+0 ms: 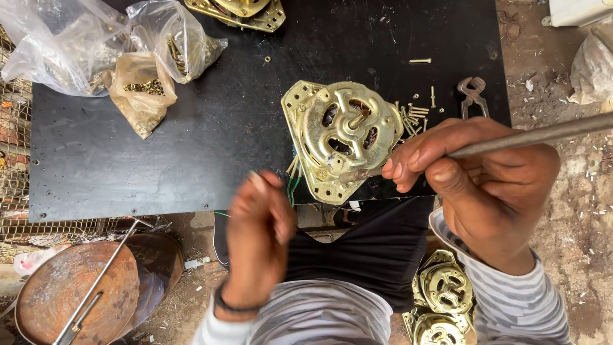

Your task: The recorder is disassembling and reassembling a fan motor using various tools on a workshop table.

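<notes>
A brass-coloured motor housing (341, 137) lies on the black board (191, 128), with coloured wires at its near edge. My right hand (485, 185) grips a long metal rod (543, 134) whose tip rests on the housing's near rim. My left hand (258, 236) is blurred, just off the board's near edge and left of the housing. Its fingers are curled, and whether it holds something small I cannot tell.
Loose screws (415, 115) and pincers (472, 96) lie right of the housing. Plastic bags of brass hardware (143, 89) sit at the back left. Another housing (246, 13) is at the far edge. Rusty pans (83, 294) and more housings (444, 300) lie on the ground.
</notes>
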